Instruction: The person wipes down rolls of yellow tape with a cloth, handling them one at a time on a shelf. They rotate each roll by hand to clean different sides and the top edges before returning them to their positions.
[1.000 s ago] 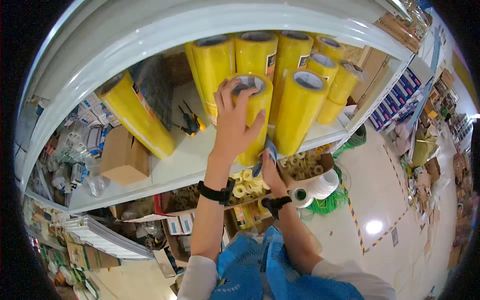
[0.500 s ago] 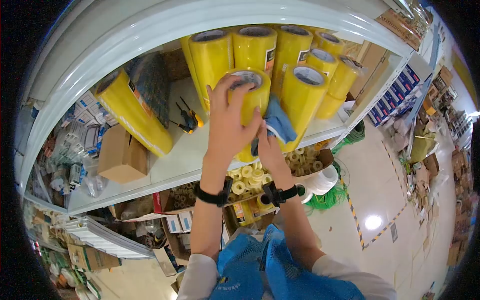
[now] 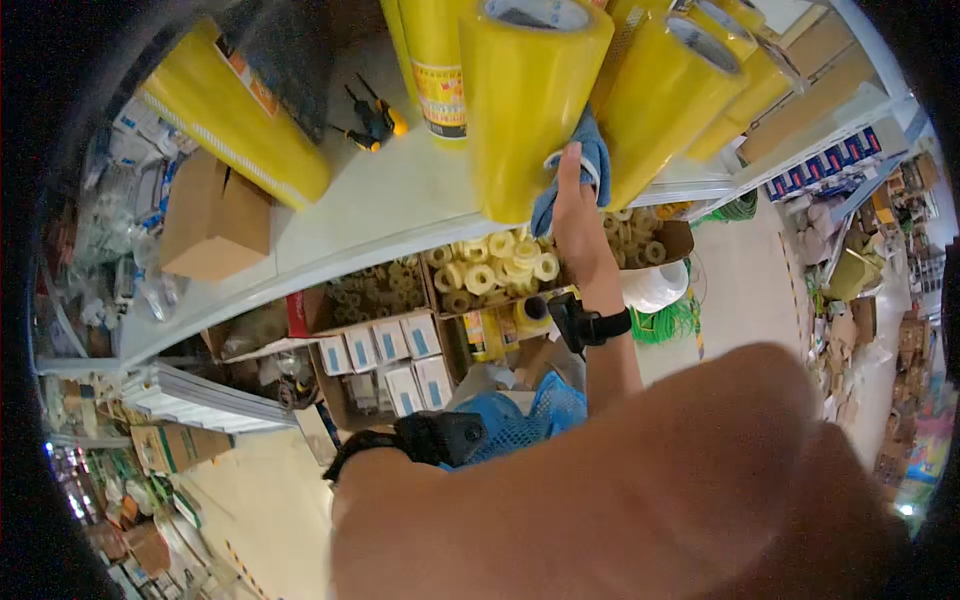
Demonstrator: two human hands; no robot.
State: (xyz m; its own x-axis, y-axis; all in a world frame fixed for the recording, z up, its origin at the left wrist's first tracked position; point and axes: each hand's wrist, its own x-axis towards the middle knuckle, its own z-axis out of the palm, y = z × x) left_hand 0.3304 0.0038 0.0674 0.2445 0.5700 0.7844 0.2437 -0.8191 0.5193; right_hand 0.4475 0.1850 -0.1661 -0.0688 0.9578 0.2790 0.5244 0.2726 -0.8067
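Observation:
My right hand (image 3: 580, 220) is closed around a blue cloth (image 3: 594, 160), which touches the lower right side of the front stack of yellow tape rolls (image 3: 530, 110). That stack stands upright at the shelf's front edge. Another yellow stack (image 3: 665, 100) stands just right of the cloth. Very near the camera, my left hand (image 3: 700, 450) fills the lower part of the view, blurred, with its fingers not distinguishable. A black band (image 3: 440, 438) is on the left wrist.
Left on the shelf (image 3: 390, 200) are black-and-yellow hand tools (image 3: 375, 120), a leaning yellow stack (image 3: 235, 110) and a cardboard box (image 3: 215, 215). Below stand boxes of pale rings (image 3: 495, 265) and white cartons (image 3: 385, 350). Green cord (image 3: 668, 318) lies on the floor at right.
My left hand has left the front tape stack and come up close to the camera. The view has moved nearer the shelf. My right hand still holds the cloth by the stack.

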